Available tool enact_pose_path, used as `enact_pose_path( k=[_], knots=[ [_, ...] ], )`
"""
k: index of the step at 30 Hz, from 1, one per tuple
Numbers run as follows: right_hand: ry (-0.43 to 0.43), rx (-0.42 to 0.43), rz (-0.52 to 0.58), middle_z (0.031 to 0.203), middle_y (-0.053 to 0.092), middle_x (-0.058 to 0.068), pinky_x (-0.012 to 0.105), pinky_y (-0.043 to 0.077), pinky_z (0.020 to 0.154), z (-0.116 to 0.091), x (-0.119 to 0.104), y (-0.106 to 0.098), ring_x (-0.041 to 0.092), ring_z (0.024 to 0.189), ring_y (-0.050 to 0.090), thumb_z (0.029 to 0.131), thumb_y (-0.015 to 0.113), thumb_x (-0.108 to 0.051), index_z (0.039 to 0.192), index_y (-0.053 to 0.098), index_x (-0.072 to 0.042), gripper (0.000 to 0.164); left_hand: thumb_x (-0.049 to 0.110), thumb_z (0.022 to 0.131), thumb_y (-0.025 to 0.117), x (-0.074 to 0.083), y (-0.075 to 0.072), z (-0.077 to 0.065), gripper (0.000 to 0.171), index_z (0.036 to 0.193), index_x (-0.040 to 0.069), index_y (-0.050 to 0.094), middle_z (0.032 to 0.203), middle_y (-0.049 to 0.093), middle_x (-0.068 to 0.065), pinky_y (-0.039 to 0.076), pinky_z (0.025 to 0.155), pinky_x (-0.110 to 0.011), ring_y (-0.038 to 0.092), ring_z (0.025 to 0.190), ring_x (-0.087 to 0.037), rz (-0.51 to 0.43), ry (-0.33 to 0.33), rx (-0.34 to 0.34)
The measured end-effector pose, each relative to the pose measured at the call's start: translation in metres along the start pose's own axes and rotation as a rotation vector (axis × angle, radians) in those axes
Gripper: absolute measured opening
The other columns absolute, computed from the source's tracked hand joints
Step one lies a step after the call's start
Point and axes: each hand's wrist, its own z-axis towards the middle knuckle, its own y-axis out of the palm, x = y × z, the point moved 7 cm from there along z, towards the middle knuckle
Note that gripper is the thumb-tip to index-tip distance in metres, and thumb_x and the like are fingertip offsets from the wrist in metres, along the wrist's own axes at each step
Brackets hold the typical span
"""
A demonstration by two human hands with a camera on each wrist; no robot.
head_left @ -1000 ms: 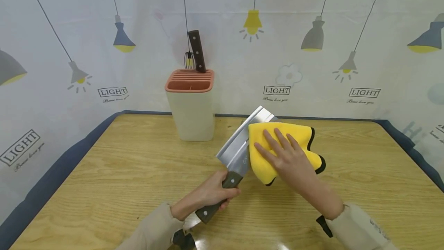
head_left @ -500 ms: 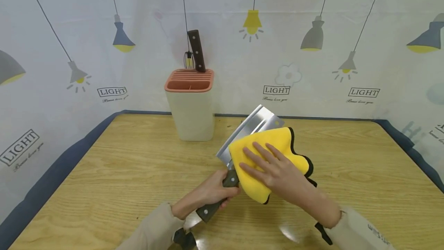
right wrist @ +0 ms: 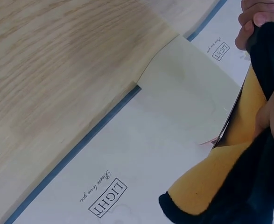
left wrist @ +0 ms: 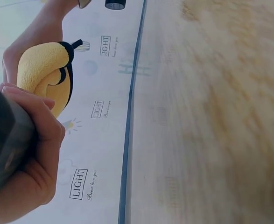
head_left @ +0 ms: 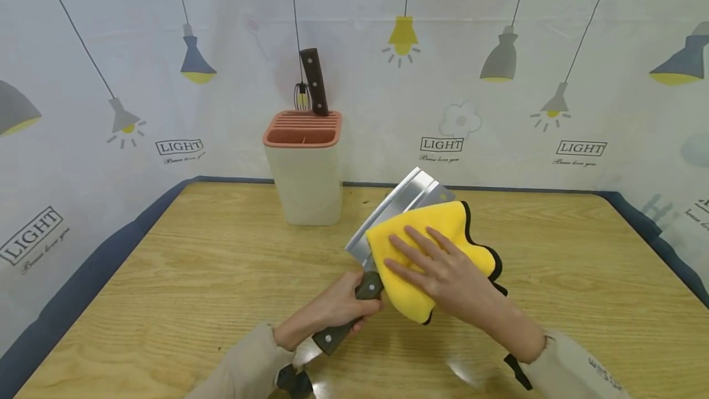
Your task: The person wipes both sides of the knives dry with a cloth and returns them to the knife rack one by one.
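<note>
That cleaver there slants away to the right, its wide steel blade shiny, a small hole in the far corner, its dark handle riveted. A fluffy yellow cloth, black-edged and loosely folded, lies against the blade, hiding much of it near the handle.

Beige sleeves are worn, dark lettering's printed on the right, black bits (straps maybe?) spotted by both.

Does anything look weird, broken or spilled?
I see nothing spilled or broken. The only slightly crooked thing is the dark knife handle sticking up from the holder: it leans left in the head view. The yellow cloth covers part of the cleaver, so I can't check all of it.
</note>
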Motion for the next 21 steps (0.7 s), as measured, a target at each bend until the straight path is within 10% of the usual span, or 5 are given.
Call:
enact_pose_path(
  k=[21],
  knots=[
    [0.279,-0.019,-0.004,0.126,0.049,0.016,0.049,0.041,0.088,-0.019,0.052,0.005,0.037,0.115,0.044,0.057,0.072,0.014,0.119,0.057,-0.011,0.069,0.004,0.082,0.057,-0.001,-0.003,-0.003,0.013,0.071,0.001,0.050,0.043,0.043,-0.001,0.036,0.033,-0.021,0.041,0.032,-0.006,0.047,-0.025,0.034]
  ],
)
